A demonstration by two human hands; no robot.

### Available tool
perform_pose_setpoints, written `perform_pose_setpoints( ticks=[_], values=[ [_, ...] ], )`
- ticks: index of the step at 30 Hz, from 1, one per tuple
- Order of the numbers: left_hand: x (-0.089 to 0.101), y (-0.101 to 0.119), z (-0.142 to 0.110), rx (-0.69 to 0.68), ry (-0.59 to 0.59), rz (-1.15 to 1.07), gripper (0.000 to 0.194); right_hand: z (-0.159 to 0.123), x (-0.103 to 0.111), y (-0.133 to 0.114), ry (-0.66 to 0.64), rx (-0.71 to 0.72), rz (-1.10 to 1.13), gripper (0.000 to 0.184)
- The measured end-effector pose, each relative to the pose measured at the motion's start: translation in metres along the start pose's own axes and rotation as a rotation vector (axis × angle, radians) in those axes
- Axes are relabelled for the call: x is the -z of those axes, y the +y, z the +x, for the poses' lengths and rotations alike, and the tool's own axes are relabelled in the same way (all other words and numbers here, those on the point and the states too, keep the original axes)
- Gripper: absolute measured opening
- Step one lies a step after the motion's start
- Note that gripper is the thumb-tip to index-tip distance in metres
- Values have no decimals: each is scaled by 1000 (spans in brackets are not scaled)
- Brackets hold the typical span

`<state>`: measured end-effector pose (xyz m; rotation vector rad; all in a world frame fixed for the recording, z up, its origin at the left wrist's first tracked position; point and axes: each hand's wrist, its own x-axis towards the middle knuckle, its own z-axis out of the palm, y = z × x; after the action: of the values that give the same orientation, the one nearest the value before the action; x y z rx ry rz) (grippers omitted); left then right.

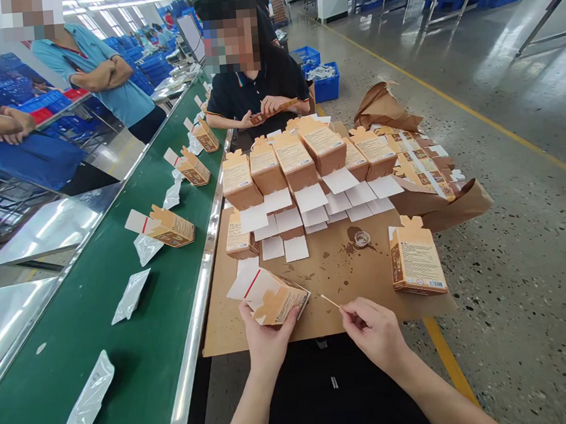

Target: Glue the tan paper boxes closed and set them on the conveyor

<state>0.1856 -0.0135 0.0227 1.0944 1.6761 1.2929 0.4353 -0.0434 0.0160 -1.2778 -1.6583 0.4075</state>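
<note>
My left hand [266, 334] grips a small brown cardboard box [283, 300], tilted over the near left part of the work surface. The box's white flap with a red strip sticks out to the left. Between the fingers of my right hand [375, 329] is a thin cotton swab [330, 301], its white tip pointing toward the box but apart from it. Farther back on the cardboard-covered table [326, 267] sits a small clear dish [362, 238] with dark wet spots around it. To the right stands another brown box [416, 257], upright with its tabs up.
Many brown boxes [293, 159] with white flaps are stacked at the back. On the left, a green conveyor belt [142, 354] carries silvery packets [92, 397] and boxes. Brown wrapping paper [454, 208] holds flat cartons. A person in black [256, 90] sits opposite, handling a carton; others stand left.
</note>
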Motion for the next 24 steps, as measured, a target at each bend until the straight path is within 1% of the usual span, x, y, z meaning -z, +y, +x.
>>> perform_pose_setpoints(
  ticks=[3, 5, 9, 12, 14, 15, 16, 17, 18, 20, 22, 23, 24],
  values=[
    [-7, 1, -9, -44, 38, 88, 77, -7, 12, -2, 35, -29, -12, 33],
    [-11, 3, -11, -78, 36, 114, 74, -11, 16, -5, 45, -39, -9, 32],
    [-16, -1, -9, -119, 50, 152, 67, -16, 18, -10, 50, -54, 14, 32],
    [-20, -8, -7, -146, 48, 168, 70, -16, 18, -12, 57, -40, 21, 34],
    [-16, -11, -2, -152, 42, 189, 73, -15, 19, -11, 65, -40, 23, 33],
    [-10, -12, 3, -152, 45, 200, 73, -14, 20, -10, 73, -42, 23, 32],
    [1, -12, 9, -153, 66, 211, 73, -14, 22, -8, 89, -44, 22, 31],
    [17, -12, 17, -152, 109, 227, 73, -14, 24, -5, 110, -45, 20, 29],
    [38, -12, 25, -139, 166, 257, 72, -13, 26, -2, 133, -46, 22, 27],
    [91, -11, 42, -74, 336, 344, 74, -13, 29, 4, 176, -46, 36, 24],
    [145, -12, 57, 21, 511, 393, 84, -13, 31, 8, 184, -60, 53, 23],
    [169, -13, 64, 61, 581, 381, 91, -12, 31, 9, 172, -69, 59, 23],
    [188, -14, 71, 89, 639, 350, 96, -11, 30, 9, 158, -78, 64, 24]
  ],
)
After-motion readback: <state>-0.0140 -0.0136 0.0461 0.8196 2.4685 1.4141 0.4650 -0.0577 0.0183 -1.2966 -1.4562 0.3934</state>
